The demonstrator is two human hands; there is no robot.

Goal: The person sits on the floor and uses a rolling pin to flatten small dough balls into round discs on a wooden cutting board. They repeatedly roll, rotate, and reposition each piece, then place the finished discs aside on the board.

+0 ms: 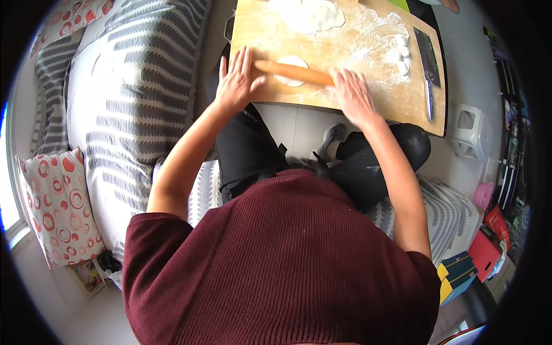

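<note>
A wooden rolling pin (297,72) lies across a thin round dough wrapper (290,82) near the front edge of a floured wooden board (276,45). My right hand (352,95) rests over the pin's right end, its fingers blurred. Beside the pin's left tip is my left hand (236,82), held flat with fingers and thumb spread; whether it touches the tip is unclear. At the top of the board sits a pile of pale, flat dough wrappers (317,17), bright with glare. Several small dough pieces (403,54) line up in flour at the right.
A cleaver (428,71) lies along the board's right edge, handle towards me. Left of the board stands a bed or sofa with a striped cover (151,73). A white plastic stool (470,131) is on the floor at right. My knees are close under the board's front edge.
</note>
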